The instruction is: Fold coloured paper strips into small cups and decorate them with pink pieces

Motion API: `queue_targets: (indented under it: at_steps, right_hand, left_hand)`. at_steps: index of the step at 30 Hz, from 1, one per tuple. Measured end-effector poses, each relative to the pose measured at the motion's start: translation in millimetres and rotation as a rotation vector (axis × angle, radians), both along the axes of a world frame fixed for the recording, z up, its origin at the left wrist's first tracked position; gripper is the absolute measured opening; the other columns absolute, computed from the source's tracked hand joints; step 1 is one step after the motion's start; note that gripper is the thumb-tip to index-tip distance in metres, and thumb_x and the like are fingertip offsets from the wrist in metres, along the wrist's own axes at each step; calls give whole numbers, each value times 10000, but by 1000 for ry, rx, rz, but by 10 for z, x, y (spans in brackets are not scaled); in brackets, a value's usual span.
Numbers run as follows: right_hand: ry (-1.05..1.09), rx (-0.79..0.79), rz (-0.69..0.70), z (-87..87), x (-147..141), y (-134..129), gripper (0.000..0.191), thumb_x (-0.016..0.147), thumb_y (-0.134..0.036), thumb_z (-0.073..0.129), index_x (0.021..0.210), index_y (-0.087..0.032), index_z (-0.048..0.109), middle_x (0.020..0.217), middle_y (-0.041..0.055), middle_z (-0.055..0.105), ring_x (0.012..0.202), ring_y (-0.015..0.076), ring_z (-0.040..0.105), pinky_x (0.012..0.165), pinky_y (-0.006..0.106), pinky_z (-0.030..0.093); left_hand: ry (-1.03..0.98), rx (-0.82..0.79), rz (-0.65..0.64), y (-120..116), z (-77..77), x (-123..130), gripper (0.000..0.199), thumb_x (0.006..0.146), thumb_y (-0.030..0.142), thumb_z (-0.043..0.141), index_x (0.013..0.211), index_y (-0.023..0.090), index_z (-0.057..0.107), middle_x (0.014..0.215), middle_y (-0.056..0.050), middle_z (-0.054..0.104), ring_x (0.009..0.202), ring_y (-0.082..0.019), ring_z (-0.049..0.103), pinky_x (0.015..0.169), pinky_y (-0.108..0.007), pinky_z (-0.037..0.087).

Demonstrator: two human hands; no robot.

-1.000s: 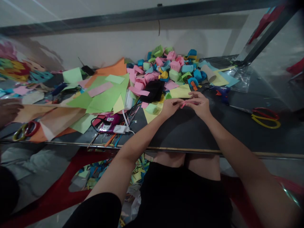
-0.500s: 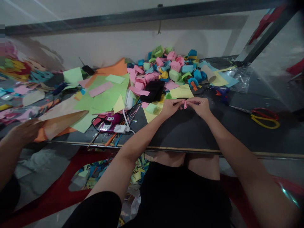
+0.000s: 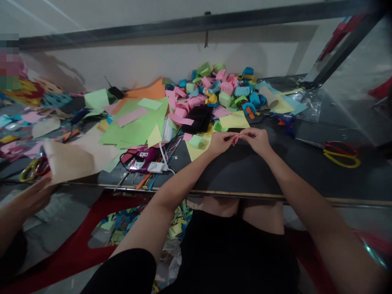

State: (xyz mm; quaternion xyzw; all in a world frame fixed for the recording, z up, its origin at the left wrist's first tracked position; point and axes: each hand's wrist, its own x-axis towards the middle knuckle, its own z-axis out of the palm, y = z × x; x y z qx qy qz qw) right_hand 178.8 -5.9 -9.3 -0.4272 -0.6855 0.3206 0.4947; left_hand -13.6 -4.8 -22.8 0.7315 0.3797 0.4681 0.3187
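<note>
Between my two hands, above the dark table, is a small strip of pink paper (image 3: 237, 139), bent into a narrow loop. My left hand (image 3: 221, 143) pinches it from one side with thumb and forefinger. From the other side, the fingertips of my right hand (image 3: 255, 138) close on the same strip. Most of it is hidden by my fingers. Just behind my hands lie a yellow paper sheet (image 3: 234, 119) and a curled green paper piece (image 3: 219, 127). A folded pale green piece (image 3: 197, 141) rests left of my left hand.
A heap of folded paper pieces (image 3: 226, 87) stands against the wall. To the right lie scissors (image 3: 341, 154) and a blue glue gun (image 3: 287, 121). On the left are a purple power strip (image 3: 145, 158), green sheets (image 3: 134, 122) and another person's hand (image 3: 38, 195) with paper.
My hands stay together, and the pink strip now shows as a narrower loop. At the left, the other person's hand has lifted and turned over a sheet, baring a second pair of scissors.
</note>
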Motion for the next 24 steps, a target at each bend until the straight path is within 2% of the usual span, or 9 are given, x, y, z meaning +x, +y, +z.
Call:
queue_targets:
  at_steps: [9,14,20,24]
  right_hand:
    - [13,16,-35,30,-38,-44,257,773,-503,790,750,-247,796,852,49,791,813,230,738,807,408,609]
    - [10,25,-42,11,-43,-34,269,786,-515,783,757,-248,795,864,58,792,823,236,747,822,417,614]
    - [8,11,-50,2,-30,-23,294,776,-526,788,749,-233,788,841,62,794,804,243,748,827,431,617]
    - [-24,17,-41,-1,-22,-20,259,791,-483,774,742,-229,784,828,58,789,797,235,743,817,413,615]
  left_hand:
    - [-6,32,88,-12,-50,17,224,903,377,704,976,207,831,703,-33,772,567,-122,665,552,-245,502]
    - [-26,73,129,-13,-81,18,198,882,362,725,965,224,841,782,-46,802,588,-130,667,565,-259,509]
    - [-13,68,124,22,-98,31,196,908,357,700,966,230,838,654,-4,761,547,-111,644,552,-227,485]
    - [11,60,99,40,-103,23,185,911,331,700,968,221,837,666,-10,764,562,-108,657,563,-221,490]
